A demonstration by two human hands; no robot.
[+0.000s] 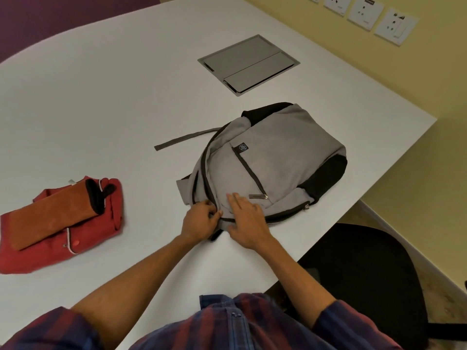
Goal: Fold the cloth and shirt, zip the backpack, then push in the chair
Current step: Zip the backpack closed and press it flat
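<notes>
Backpack (273,160) zipper edge pinched in left hand (199,221) grip, right hand (246,218) flat, fingers spread.

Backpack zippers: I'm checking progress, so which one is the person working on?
The long dark zipper along the backpack's near edge, under both hands; the short front-pocket zipper lies untouched.

1 grey backpack (273,162) lies on 1 white worktop (101,97). 2 folded fabric items sit together: 1 red shirt (50,248) with 1 orange cloth (50,215) on top. 2 hands, left (199,221) and right (249,221). 1 black chair (366,274). 1 metal hatch (249,64). 4 wall sockets (364,11) visible.
</notes>
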